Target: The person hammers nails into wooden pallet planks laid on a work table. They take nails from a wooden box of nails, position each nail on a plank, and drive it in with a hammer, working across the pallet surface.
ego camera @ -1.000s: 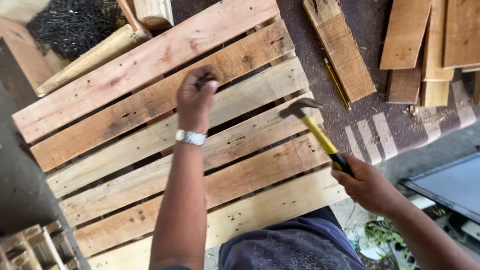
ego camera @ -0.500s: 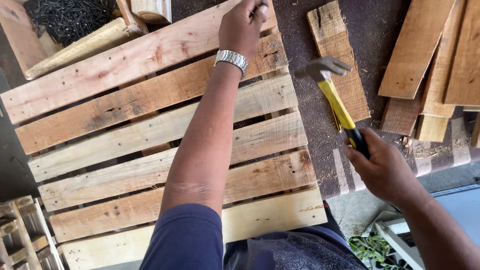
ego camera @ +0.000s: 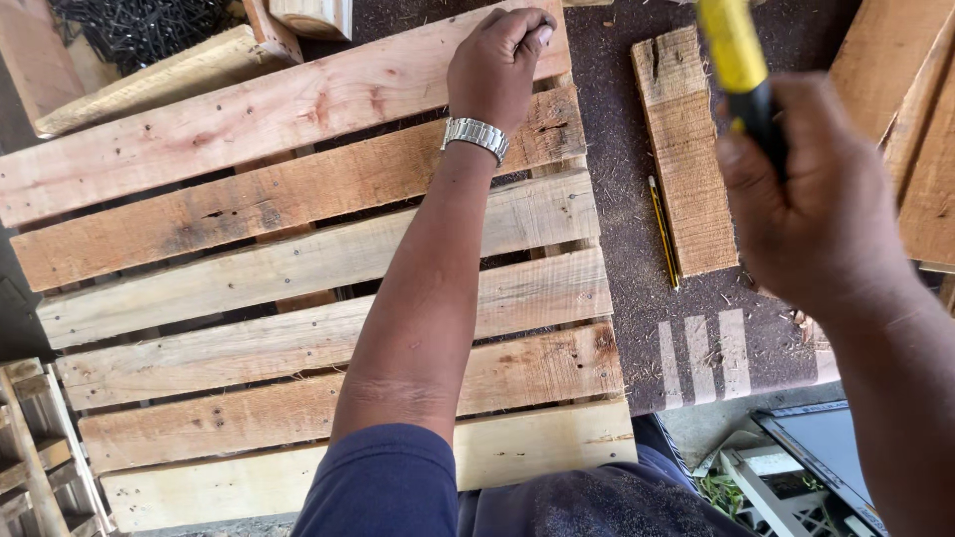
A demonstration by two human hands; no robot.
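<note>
— While the left hand (ego camera: 500, 60) pinched its fingertips together at the far right corner of the pallet (ego camera: 298, 288), what did the right one do?

— The right hand (ego camera: 811, 189) was clenched around the black grip of a yellow-handled hammer (ego camera: 736, 60), raised off to the right of the pallet, above the dark mat (ego camera: 627, 219).

— How would that hammer handle?

— I'd judge it stiff and top-heavy, best gripped low on the black part, as it was. The pallet looked rigid, rough and splintery, heavy enough to stay put.

— Anything hard to make out?

— The hammer's head was cut off by the top edge of the view. Whether the left fingertips held a nail, I couldn't tell; anything there was too small to see. The left forearm covered the middle of several slats. A loose plank (ego camera: 684, 149) and a pencil (ego camera: 664, 231) lay just beside the pallet's right edge.
</note>
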